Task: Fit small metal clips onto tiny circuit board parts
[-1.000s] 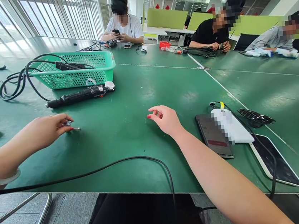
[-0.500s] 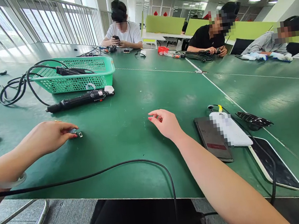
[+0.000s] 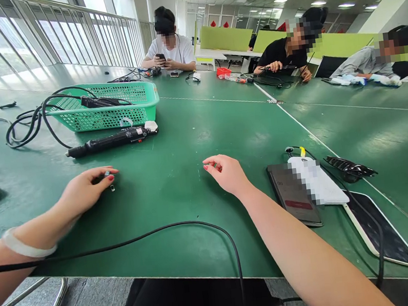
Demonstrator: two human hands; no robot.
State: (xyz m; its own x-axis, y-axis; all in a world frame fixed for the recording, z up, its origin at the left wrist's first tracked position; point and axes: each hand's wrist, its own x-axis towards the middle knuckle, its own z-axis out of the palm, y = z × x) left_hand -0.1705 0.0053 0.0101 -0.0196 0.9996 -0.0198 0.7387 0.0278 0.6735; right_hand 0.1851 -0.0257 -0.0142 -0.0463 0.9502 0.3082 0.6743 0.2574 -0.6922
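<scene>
My left hand (image 3: 89, 186) is closed, thumb and fingers pinching a small item with a bluish part (image 3: 107, 173) between the fingertips. A tiny silver rectangular end (image 3: 112, 188) shows just below the thumb. The fingers cover most of this item, so I cannot tell its kind. Over the middle of the table, my right hand (image 3: 226, 171) is loosely curled, with a slight gap between thumb and index finger and nothing visible in it. Beyond my left hand lies a black electric screwdriver (image 3: 109, 142), beside a green plastic basket (image 3: 112, 119).
Black cable coils (image 3: 26, 125) lie left of the basket, and another cable (image 3: 154, 231) crosses the front of the green table (image 3: 179, 195). A dark phone (image 3: 292, 197), a white device (image 3: 316, 182) and a tablet (image 3: 386, 230) lie right. Several people sit across the table.
My left hand has shifted slightly right with the small item and turned a little, its silver end now below the thumb. My right hand has barely moved. The whole view has tilted slightly.
</scene>
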